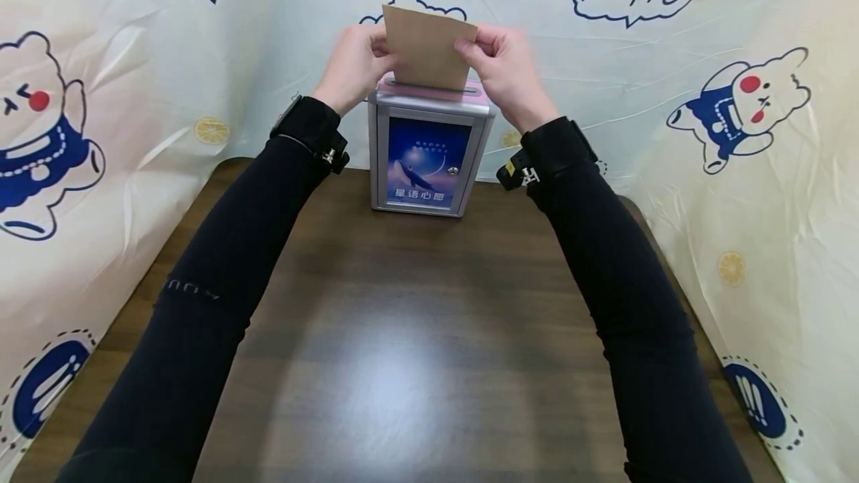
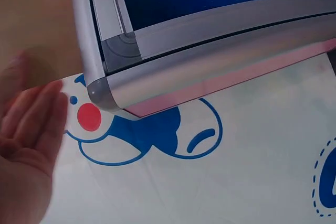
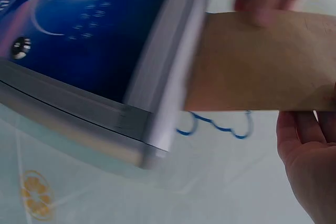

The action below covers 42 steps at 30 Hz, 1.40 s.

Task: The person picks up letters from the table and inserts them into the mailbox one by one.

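Note:
A flat brown kraft-paper envelope [image 1: 428,51] stands upright at the top of a metal-framed box [image 1: 432,162], its lower edge in the slot [image 1: 436,88] of the pink lid. At its left side, my left hand [image 1: 356,65] pinches the envelope between thumb and fingers. My right hand [image 1: 503,69] pinches the opposite side, thumb on the front face. The right wrist view shows the envelope [image 3: 257,61] running into the box's top edge, with my right hand [image 3: 315,156] at its outer end. In the left wrist view my left hand [image 2: 31,140] is blurred beside it.
The box stands at the back of a brown wooden table [image 1: 403,334], its front bearing a blue whale picture and a small lock [image 1: 452,171]. A pale printed cloth [image 1: 302,43] with cartoon bears hangs behind and along both sides.

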Each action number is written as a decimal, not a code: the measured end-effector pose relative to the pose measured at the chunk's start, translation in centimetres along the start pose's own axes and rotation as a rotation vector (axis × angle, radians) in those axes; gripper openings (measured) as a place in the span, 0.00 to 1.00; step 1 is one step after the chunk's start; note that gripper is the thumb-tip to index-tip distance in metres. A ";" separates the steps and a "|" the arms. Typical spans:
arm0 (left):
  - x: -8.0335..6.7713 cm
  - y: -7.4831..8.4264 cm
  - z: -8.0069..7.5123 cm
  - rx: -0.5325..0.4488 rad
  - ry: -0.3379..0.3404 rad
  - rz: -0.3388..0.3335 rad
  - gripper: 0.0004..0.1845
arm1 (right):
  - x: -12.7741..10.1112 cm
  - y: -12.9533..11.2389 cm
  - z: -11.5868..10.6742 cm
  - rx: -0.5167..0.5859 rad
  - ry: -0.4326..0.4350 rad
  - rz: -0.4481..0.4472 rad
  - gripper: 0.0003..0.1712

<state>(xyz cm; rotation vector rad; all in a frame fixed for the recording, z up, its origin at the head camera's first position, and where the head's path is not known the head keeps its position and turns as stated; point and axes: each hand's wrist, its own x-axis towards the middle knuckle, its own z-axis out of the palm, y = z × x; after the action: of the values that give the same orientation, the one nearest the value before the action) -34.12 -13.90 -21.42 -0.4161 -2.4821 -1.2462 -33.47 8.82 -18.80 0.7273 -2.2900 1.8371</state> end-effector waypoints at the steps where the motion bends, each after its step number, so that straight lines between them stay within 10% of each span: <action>1: -0.1 0.0 0.0 -0.019 0.044 0.027 0.20 | 0.1 0.5 0.1 -0.007 0.000 0.000 0.09; 7: -0.8 0.1 0.3 0.039 0.261 0.239 0.22 | 0.3 3.3 0.4 -0.005 0.007 0.032 0.10; 14: -0.8 0.0 0.8 0.193 0.282 0.398 0.10 | 0.5 4.7 0.5 -0.060 0.031 0.004 0.10; 28: -0.6 -0.5 1.7 0.250 0.142 0.256 0.12 | 0.1 5.7 1.0 -0.339 0.242 -0.077 0.15; 42: -3.4 -3.8 -0.1 0.322 0.086 0.138 0.26 | -2.9 8.0 -1.9 -0.655 0.150 -0.126 0.29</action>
<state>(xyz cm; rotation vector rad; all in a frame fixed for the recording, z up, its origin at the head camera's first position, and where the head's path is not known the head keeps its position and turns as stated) -32.56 -16.50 -25.52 -0.4299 -2.4743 -0.7770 -34.81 12.59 -26.51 0.5780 -2.4484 0.9445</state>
